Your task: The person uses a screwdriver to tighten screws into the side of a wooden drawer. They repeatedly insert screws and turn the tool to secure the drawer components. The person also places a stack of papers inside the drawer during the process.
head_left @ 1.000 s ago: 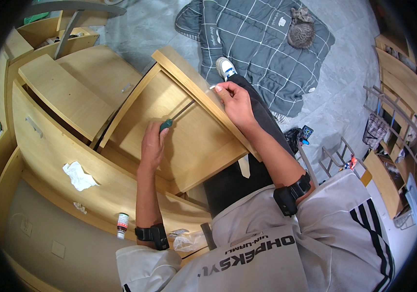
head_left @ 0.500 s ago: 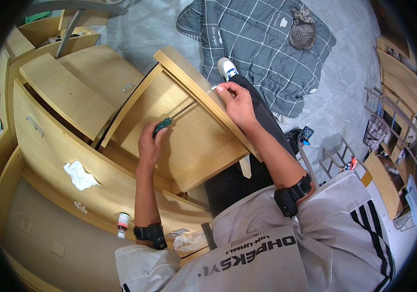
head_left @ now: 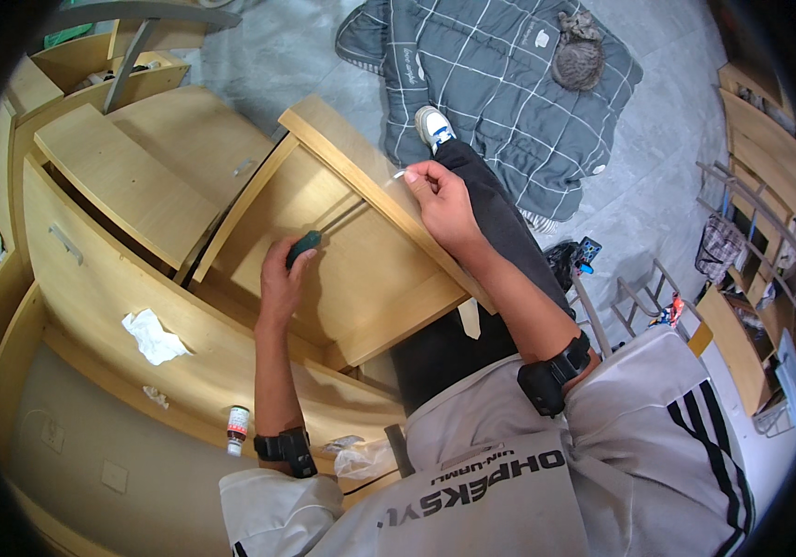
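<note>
A wooden drawer (head_left: 361, 306) is pulled out in front of me, its inside facing up. In my left hand (head_left: 279, 283) is a screwdriver (head_left: 305, 247) with a dark green handle. Its metal shaft points up and right, with the tip at the inner face of the drawer front (head_left: 361, 172). At the outer face, my right hand (head_left: 444, 206) pinches a small pale handle (head_left: 399, 174); the fingers partly hide it. My right forearm passes along the drawer front's outer side.
A wooden desk (head_left: 129, 269) with a crumpled tissue (head_left: 153, 336) and a small bottle (head_left: 237, 429) lies to the left. A checked grey quilt (head_left: 500, 84) covers floor ahead, with a tabby cat (head_left: 578, 63) on it. Metal-framed stools (head_left: 639, 302) stand at right.
The drawer front has shifted slightly left, and the right hand with it. My left hand and the screwdriver have moved a little left and down.
</note>
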